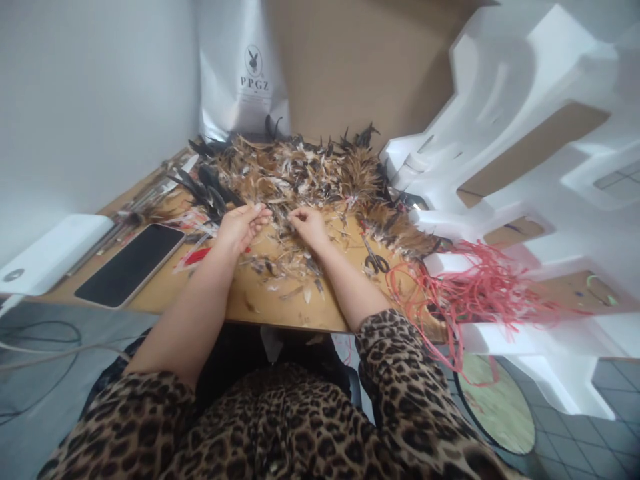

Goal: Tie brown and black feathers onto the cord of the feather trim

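My left hand (241, 228) is closed in a pinch at the near edge of a heap of brown, white and black feathers (300, 163). A short gap to its right, my right hand (309, 228) also pinches, thumb against fingers. Whatever lies in either pinch is too small and blends with the feathers behind. Loose small feathers (287, 263) are scattered on the wooden table (280, 310) below my hands. Long black feathers (213, 193) lie beside my left hand. To the right of my right forearm rest black-handled scissors (376, 262).
At left are a phone (131, 265), a white power bank (57, 250) with a cable, and thin sticks (135, 207). A red piece (195, 257) lies near my left wrist. Pink strips (475, 287) spill over white foam (495, 87) at right. A silver bag (240, 73) stands behind.
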`<state>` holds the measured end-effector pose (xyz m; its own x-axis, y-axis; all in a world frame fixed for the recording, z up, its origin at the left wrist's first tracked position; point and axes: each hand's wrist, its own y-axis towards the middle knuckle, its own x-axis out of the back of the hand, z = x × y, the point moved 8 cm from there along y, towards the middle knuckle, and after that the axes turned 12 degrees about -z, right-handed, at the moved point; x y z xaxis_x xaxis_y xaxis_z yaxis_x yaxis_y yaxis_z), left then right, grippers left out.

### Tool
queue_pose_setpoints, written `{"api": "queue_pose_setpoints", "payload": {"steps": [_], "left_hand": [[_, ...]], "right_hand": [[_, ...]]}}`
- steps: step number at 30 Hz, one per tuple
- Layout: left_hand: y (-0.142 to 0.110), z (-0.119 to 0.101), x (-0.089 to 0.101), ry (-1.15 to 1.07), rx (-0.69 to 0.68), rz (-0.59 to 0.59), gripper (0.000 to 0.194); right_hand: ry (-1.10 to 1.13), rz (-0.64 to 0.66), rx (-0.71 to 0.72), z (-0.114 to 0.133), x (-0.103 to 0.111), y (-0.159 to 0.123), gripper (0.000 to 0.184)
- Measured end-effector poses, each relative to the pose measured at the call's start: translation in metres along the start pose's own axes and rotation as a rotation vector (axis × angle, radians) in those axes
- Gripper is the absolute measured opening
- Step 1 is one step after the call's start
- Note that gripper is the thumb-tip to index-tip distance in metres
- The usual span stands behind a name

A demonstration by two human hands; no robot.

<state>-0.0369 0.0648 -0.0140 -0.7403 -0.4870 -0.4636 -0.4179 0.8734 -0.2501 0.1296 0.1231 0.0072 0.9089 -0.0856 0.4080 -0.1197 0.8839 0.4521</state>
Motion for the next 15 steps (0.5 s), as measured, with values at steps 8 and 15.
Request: {"api": "queue_pose_setpoints", "payload": {"steps": [8,15], "left_hand": [[0.002,0.005,0.001,0.022,0.027,0.015,0.01],[0.0,0.007,-0.002,0.066,0.042,0.033,0.011]], "right_hand": [[-0.43,0.278,0.39,0.036,-0.014,-0.025,0.028],[-0.319,0.232,0.327,0.026,-0.019,-0.023,0.018]]}}
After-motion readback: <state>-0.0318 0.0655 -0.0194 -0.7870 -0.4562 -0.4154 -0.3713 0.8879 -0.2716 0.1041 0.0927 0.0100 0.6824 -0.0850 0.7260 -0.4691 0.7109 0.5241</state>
